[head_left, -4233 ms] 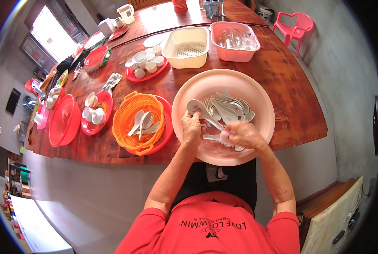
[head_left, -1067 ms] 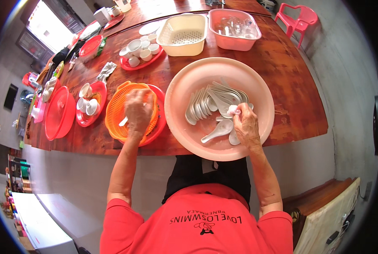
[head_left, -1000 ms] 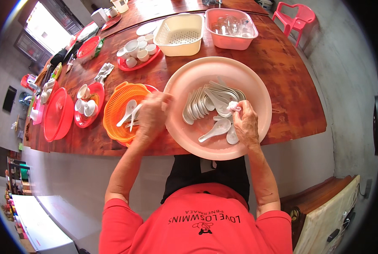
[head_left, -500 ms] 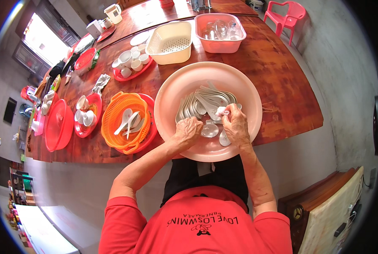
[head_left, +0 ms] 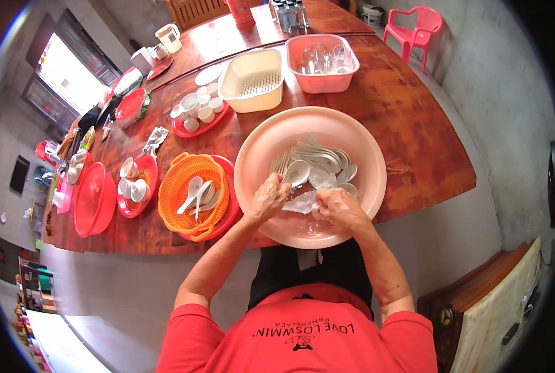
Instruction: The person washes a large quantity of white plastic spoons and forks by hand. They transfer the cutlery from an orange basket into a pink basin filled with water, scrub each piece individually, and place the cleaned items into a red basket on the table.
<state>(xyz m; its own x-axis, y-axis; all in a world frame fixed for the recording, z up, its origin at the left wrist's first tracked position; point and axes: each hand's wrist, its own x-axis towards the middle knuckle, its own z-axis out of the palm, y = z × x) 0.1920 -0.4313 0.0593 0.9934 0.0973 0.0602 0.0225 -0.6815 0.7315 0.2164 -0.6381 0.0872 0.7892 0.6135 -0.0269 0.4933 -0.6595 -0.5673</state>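
Observation:
In front of me a wide pink basin (head_left: 372,180) holds water and several white spoons (head_left: 322,155), heaped toward its far side. My left hand (head_left: 270,198) is closed at the basin's left, its fingers around the handle end of a white spoon (head_left: 298,171) with the bowl raised above the others. On the right, my right hand (head_left: 343,209) is closed on a wet white cloth (head_left: 301,203) that trails toward the left hand, low over the water. Its fingertips are partly hidden by the cloth.
Left of the basin, an orange colander (head_left: 168,205) with several white spoons sits on a red tray. Beyond are a cream basket (head_left: 231,99), a pink tub (head_left: 321,84) of glasses and a red plate (head_left: 181,129) of white cups. A red basin (head_left: 91,208) stands farther left.
My left hand has come up with a spoon. The right hand has moved down and left, and the cloth is now spread out near the water. The whole view has shifted slightly.

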